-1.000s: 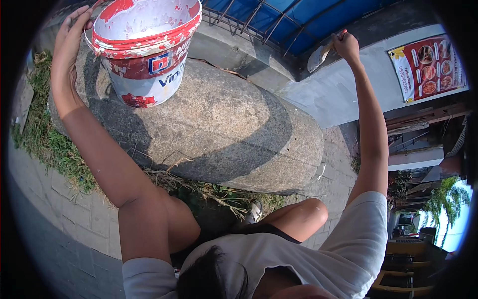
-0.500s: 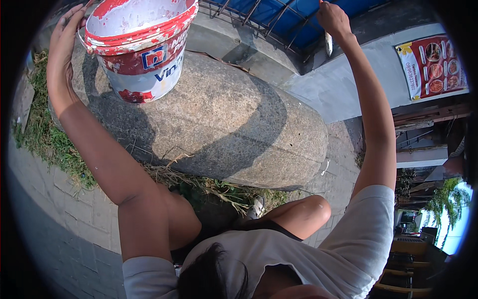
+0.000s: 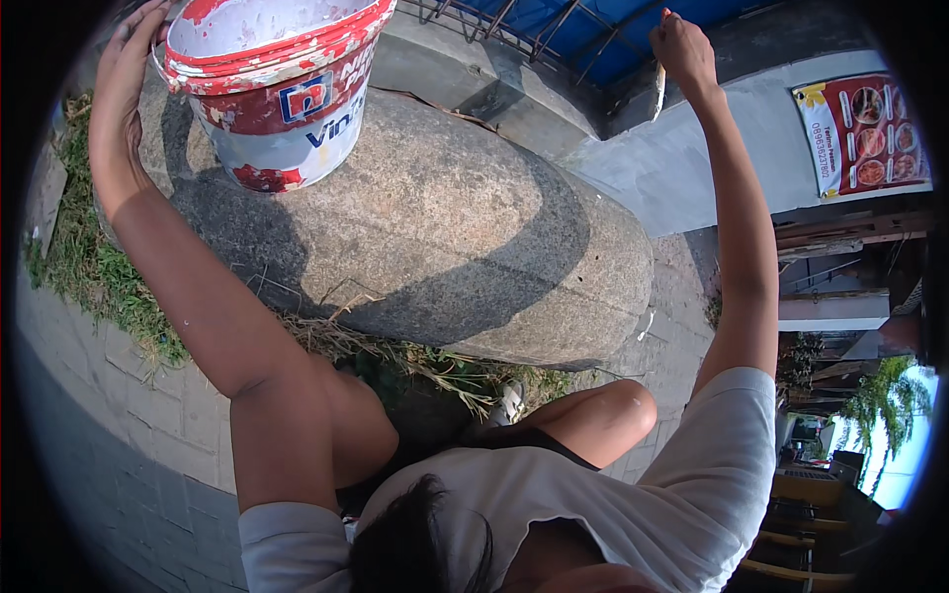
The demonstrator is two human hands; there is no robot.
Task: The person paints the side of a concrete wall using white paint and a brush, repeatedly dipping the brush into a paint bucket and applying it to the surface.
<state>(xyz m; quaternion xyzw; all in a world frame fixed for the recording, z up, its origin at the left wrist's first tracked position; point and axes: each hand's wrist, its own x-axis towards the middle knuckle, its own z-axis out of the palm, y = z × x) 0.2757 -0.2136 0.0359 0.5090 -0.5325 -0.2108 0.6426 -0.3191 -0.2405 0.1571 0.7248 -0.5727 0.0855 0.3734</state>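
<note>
At the upper left, my left hand [image 3: 127, 59] is curled at the left edge of a paint bucket [image 3: 282, 128], by its wire handle; some fingertips are hidden behind the rim. The bucket is white and dark red, its rim crusted with red and white paint. It is upright over a big rounded stone block [image 3: 455, 237]; whether its base touches the stone I cannot tell. Raised at the upper right, my right hand [image 3: 684, 49] is closed round a slim pale handle [image 3: 659, 91]. The handle's lower end hangs below the fist, and a bit of red shows above it.
Behind the stone run a concrete ledge [image 3: 435, 74], rusty metal bars [image 3: 554, 30] and a blue surface [image 3: 633, 49]. A red food banner [image 3: 865, 136] hangs on the grey wall at right. Grass [image 3: 109, 267] and paving [image 3: 119, 395] border the stone. My bent knees are close in front.
My right hand has shifted a little to the right with the slim handle in it. The bucket and my left hand sit slightly higher in the picture.
</note>
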